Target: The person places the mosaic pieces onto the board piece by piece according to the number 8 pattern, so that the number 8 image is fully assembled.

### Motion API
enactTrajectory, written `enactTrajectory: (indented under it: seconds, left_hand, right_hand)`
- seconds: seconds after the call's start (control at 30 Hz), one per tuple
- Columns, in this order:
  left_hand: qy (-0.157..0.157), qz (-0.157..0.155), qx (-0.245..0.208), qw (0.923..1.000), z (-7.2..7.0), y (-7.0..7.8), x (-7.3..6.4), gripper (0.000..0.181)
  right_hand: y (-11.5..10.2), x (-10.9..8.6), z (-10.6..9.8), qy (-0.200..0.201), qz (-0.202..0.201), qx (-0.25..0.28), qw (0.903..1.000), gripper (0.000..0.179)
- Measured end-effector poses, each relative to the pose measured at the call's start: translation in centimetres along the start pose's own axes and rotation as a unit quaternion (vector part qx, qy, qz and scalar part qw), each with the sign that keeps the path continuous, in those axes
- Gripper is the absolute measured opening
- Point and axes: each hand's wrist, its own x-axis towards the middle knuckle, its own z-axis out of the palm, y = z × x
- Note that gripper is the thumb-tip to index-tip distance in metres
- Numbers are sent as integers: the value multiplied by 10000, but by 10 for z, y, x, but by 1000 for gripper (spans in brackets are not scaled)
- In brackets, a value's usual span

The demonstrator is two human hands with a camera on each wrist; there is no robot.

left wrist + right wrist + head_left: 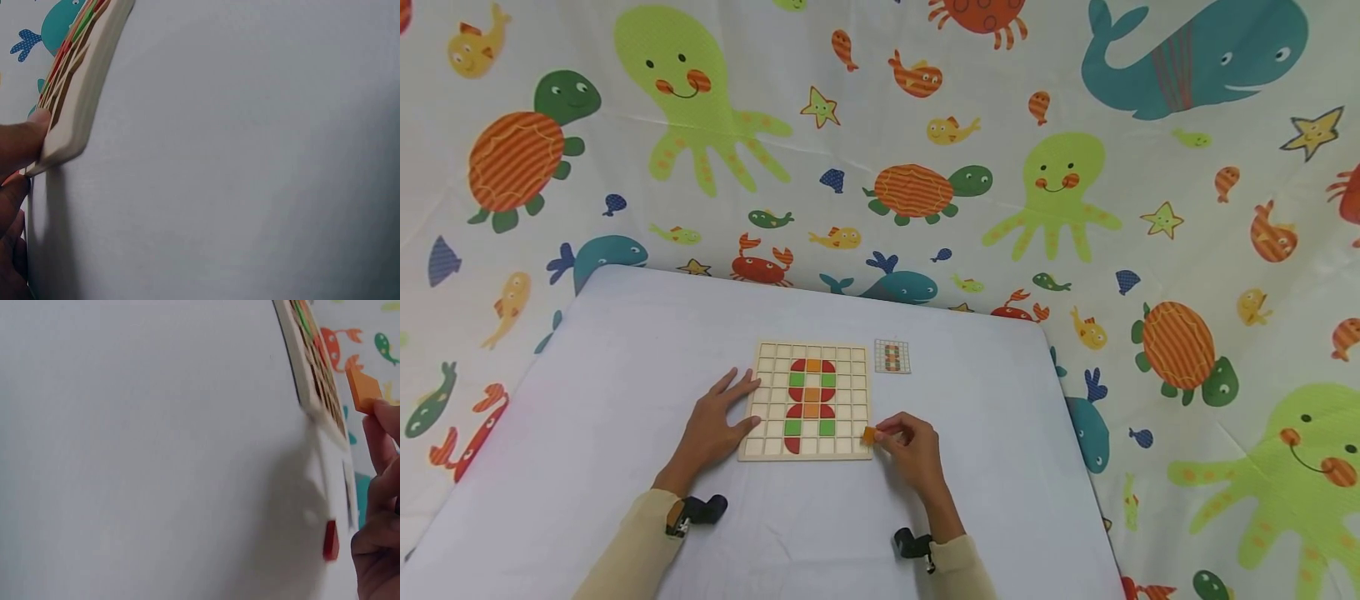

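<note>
A wooden grid board (pixel 767 433) lies on the white table, with red rounded tiles, green square tiles (pixel 827 427) and orange square tiles in its middle columns. At the board's left edge rests my left hand (pixel 711 425), fingers spread and the thumb (pixel 28 134) on the rim. My right hand (pixel 913 450) pinches an orange square tile (pixel 364 390) between thumb and fingertips, at the board's lower right edge in the head view. On the table below that hand lies a red tile (pixel 331 540), hidden by the hand in the head view.
A small pattern card (pixel 892 357) with a printed grid lies to the right of the board's upper corner. Behind the white table (pixel 647 350) hangs a cloth (pixel 850 275) printed with sea animals. Each wrist wears a black camera (pixel 912 543).
</note>
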Motion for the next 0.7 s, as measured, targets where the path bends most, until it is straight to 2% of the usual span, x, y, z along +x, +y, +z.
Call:
enactTrajectory:
  seconds: [0.43, 0.7]
  left_hand:
    - [21, 41, -15, 10000, 0, 0, 0, 69]
    - [16, 34, -29, 10000, 0, 0, 1, 70]
  right_hand:
    - [-29, -3, 47, -348, 91, -10, 9994, 6]
    - [-39, -6, 65, -378, 6, -275, 9989, 5]
